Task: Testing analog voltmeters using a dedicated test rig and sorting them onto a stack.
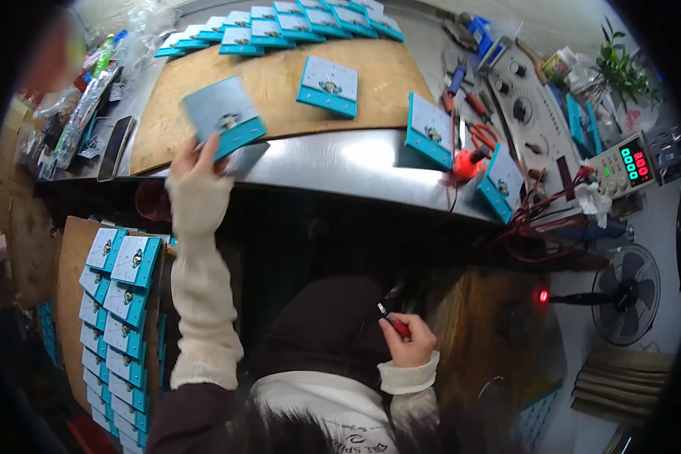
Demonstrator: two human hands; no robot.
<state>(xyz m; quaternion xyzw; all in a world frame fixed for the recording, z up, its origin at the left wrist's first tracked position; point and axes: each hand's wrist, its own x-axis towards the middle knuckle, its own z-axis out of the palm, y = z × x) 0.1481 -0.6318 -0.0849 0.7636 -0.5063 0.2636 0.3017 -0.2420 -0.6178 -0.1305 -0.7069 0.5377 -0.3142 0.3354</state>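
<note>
My left hand (195, 157) grips the near edge of a flat square unit (218, 107), which has a pale plate, a teal edge strip and a small metal part. It is held tilted over the near edge of the bench, slightly blurred. Low in front of my lap, my right hand (410, 346) is closed around a red pen-like tool (398, 325) with a bright tip; its exact kind is unclear. A similar unit (330, 85) lies on the wooden board (280, 125) in the middle. Two more units, a nearer one (501, 181) and a farther one (430, 130), rest at the bench's right side.
Overlapping rows of units (295, 24) line the back, and stacked ones (125, 325) stand on a board at lower left. A phone (116, 147) lies at left. Pliers (483, 136), a control panel (523, 113), a lit power supply (623, 168) and a fan (625, 295) are at right.
</note>
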